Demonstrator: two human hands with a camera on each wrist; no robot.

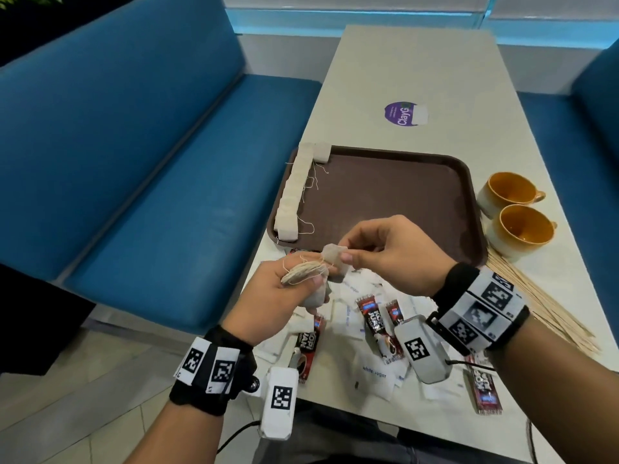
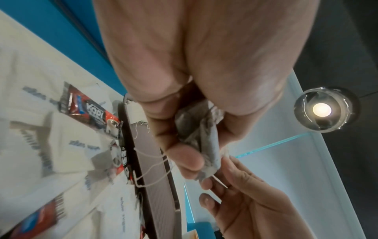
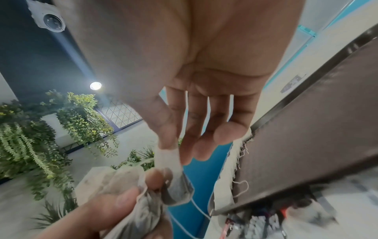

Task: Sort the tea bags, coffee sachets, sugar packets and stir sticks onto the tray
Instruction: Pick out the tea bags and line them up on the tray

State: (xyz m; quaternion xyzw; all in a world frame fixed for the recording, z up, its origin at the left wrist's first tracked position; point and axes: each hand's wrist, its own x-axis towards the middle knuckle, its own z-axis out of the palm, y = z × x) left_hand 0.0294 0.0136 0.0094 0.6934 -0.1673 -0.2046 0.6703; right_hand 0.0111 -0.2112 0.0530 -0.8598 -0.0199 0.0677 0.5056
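Just in front of the brown tray [image 1: 385, 195], my left hand [image 1: 288, 289] grips a bunch of tea bags [image 1: 316, 298] with a tangle of strings [image 1: 301, 272]. My right hand [image 1: 348, 254] pinches one tea bag [image 1: 335, 257] between thumb and forefinger at the top of that bunch; the same bag [image 3: 174, 182] shows in the right wrist view. A row of tea bags [image 1: 294, 185] lies along the tray's left edge. White sugar packets [image 1: 375, 376] and red coffee sachets [image 1: 373, 321] lie scattered on the table under my hands. Wooden stir sticks [image 1: 549, 303] lie at the right.
Two cups with orange insides [image 1: 509, 192] [image 1: 524, 226] stand right of the tray. A purple sticker [image 1: 402, 113] marks the table beyond it. Blue benches [image 1: 150, 162] flank the table on both sides. The table's near edge runs just under my wrists.
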